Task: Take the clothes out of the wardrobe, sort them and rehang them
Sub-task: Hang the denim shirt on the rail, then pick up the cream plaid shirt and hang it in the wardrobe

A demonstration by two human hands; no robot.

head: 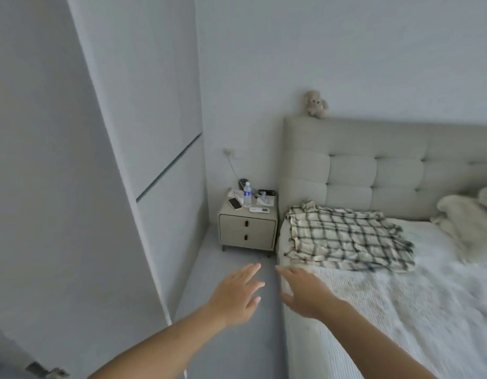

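Head view shows the left hand (238, 292) and right hand (305, 292) spread wide, empty, reaching toward the checked shirt (346, 236) on the bed (401, 310). Grabbing one layer carelessly could drag the folded pile apart or onto the floor.

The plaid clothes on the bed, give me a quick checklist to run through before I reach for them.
1. Both hands free: ok. The left hand and right hand are open and hold nothing.
2. Plaid clothes within view: ok, lying flat on the bed near the headboard.
3. Nothing lying on top of the clothes: ok.
4. Hanger still in the clothes: cannot tell.
5. Path from the hands to the clothes: ok, only bare bedcover between.
6. Wardrobe open for rehanging: cannot tell; only flat panels show.
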